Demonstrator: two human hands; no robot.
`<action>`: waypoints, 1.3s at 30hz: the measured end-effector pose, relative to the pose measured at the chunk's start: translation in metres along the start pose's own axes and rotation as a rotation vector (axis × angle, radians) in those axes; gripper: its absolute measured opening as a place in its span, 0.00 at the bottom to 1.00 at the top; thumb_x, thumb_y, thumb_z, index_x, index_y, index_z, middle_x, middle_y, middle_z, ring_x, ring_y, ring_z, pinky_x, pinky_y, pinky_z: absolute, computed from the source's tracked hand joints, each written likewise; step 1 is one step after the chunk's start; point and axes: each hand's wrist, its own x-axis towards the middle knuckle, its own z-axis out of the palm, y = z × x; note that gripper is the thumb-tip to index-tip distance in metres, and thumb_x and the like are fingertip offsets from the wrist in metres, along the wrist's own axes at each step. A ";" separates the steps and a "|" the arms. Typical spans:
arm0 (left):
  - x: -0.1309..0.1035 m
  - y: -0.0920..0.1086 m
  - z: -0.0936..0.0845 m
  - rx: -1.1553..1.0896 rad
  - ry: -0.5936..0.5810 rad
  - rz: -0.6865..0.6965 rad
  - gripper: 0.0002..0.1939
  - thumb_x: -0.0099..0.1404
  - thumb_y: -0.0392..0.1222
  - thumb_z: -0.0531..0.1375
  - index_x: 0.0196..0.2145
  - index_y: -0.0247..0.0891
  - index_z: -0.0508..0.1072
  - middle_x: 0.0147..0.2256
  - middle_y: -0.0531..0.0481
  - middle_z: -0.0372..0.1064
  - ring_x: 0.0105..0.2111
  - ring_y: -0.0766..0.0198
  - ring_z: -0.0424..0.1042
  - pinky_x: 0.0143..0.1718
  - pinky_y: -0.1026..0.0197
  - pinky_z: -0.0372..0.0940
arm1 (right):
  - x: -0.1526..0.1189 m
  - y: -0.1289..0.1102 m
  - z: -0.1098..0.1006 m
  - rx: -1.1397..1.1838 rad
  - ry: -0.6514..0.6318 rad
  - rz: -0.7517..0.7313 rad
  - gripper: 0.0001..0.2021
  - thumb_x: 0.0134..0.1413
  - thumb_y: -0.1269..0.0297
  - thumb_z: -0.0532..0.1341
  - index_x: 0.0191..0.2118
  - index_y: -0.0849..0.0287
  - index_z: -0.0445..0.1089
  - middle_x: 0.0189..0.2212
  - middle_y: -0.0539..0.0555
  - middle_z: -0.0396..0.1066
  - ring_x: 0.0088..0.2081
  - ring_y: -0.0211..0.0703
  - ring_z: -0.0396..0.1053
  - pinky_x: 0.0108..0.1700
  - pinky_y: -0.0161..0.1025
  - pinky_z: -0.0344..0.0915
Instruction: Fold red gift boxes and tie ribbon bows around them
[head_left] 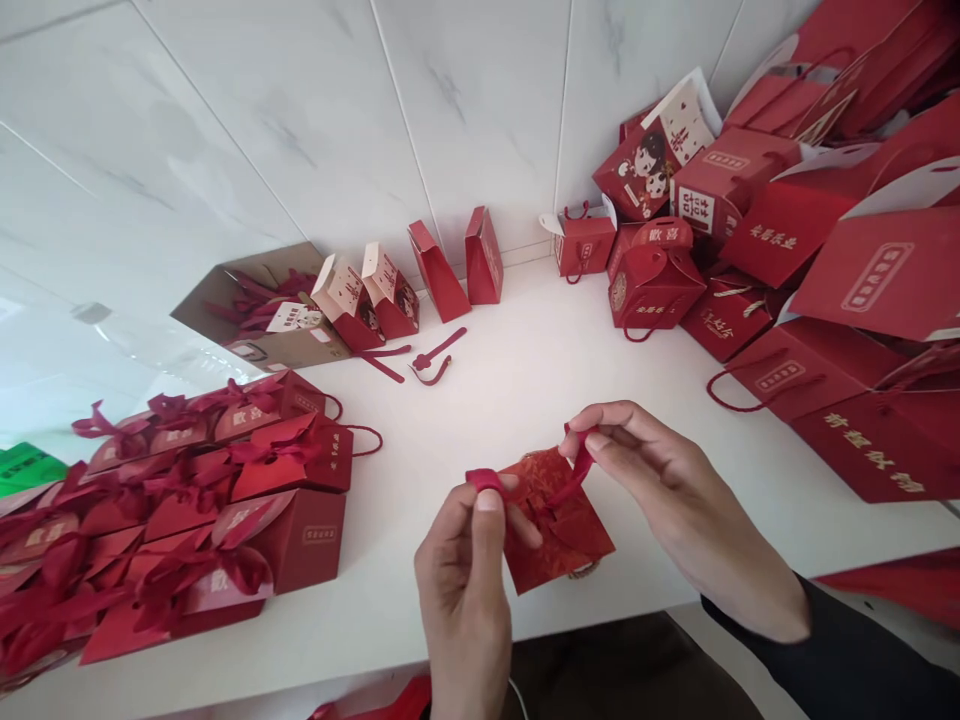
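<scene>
A small red patterned box (559, 540) sits on the white table near its front edge, turned at an angle. A dark red ribbon (574, 482) lies across its top. My left hand (480, 550) pinches one ribbon end between thumb and finger, at the box's left side. At the upper right of the box, my right hand (637, 450) pinches the other end and holds it raised. Where the ribbon meets the middle of the box, the details are hard to make out. Part of a cord shows beneath the box's lower right edge.
Several ribboned red boxes (307, 535) crowd the left. Behind them stands a cardboard box (292, 348) of ribbons. Loose ribbon strips (442, 347) and upright small boxes (484, 260) are near the wall. Many red gift boxes (877, 270) are piled at the right.
</scene>
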 end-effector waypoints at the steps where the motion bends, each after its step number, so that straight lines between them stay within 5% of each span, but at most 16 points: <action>1: 0.001 0.002 0.002 0.083 -0.038 -0.016 0.17 0.74 0.53 0.57 0.34 0.41 0.75 0.25 0.53 0.69 0.28 0.65 0.67 0.32 0.64 0.65 | -0.001 -0.004 0.003 -0.024 -0.012 -0.030 0.08 0.72 0.54 0.59 0.46 0.46 0.73 0.41 0.48 0.76 0.43 0.39 0.74 0.41 0.33 0.71; 6: 0.004 0.008 0.006 0.373 -0.265 0.055 0.13 0.72 0.51 0.60 0.46 0.41 0.77 0.35 0.47 0.75 0.36 0.58 0.72 0.35 0.60 0.67 | -0.001 -0.019 0.013 -0.301 -0.290 -0.338 0.11 0.74 0.64 0.54 0.52 0.48 0.72 0.49 0.49 0.76 0.51 0.40 0.74 0.52 0.36 0.71; 10: 0.007 0.010 0.000 0.333 -0.215 0.051 0.19 0.74 0.54 0.55 0.34 0.39 0.77 0.26 0.50 0.71 0.29 0.62 0.68 0.30 0.61 0.64 | 0.008 -0.020 0.010 -0.560 -0.353 -0.552 0.15 0.74 0.65 0.53 0.61 0.56 0.65 0.54 0.55 0.76 0.59 0.47 0.70 0.63 0.47 0.64; 15: 0.013 0.011 -0.009 0.270 -0.173 -0.017 0.25 0.72 0.58 0.58 0.24 0.39 0.74 0.24 0.51 0.71 0.24 0.65 0.66 0.26 0.63 0.60 | 0.015 -0.019 -0.006 -0.678 -0.312 -0.432 0.15 0.73 0.61 0.54 0.60 0.52 0.68 0.54 0.56 0.77 0.49 0.47 0.76 0.51 0.47 0.71; 21: 0.015 0.010 -0.009 0.170 -0.200 -0.109 0.23 0.72 0.60 0.57 0.41 0.39 0.83 0.32 0.47 0.77 0.35 0.59 0.75 0.38 0.60 0.69 | 0.013 -0.024 -0.016 -0.595 -0.234 -0.212 0.12 0.72 0.54 0.56 0.49 0.47 0.75 0.46 0.51 0.80 0.46 0.45 0.76 0.36 0.37 0.70; 28: 0.014 0.012 -0.010 0.082 -0.198 -0.165 0.19 0.71 0.56 0.60 0.41 0.40 0.83 0.36 0.46 0.79 0.38 0.58 0.74 0.47 0.56 0.69 | 0.008 -0.029 -0.022 -0.491 -0.264 -0.015 0.13 0.69 0.47 0.59 0.40 0.46 0.77 0.31 0.46 0.76 0.29 0.40 0.68 0.27 0.37 0.62; 33: 0.013 0.013 -0.012 0.149 -0.238 -0.141 0.10 0.66 0.50 0.66 0.37 0.41 0.82 0.35 0.47 0.78 0.36 0.59 0.72 0.42 0.57 0.68 | 0.009 -0.020 -0.022 -0.653 -0.232 -0.083 0.11 0.70 0.51 0.58 0.45 0.45 0.77 0.44 0.48 0.78 0.40 0.43 0.73 0.29 0.37 0.63; 39: 0.010 0.010 -0.007 0.428 -0.152 0.128 0.07 0.65 0.37 0.62 0.38 0.44 0.81 0.38 0.49 0.80 0.40 0.57 0.77 0.43 0.56 0.70 | 0.009 -0.015 -0.006 -0.583 -0.396 -0.147 0.12 0.71 0.60 0.56 0.50 0.49 0.76 0.46 0.52 0.78 0.46 0.46 0.75 0.43 0.41 0.70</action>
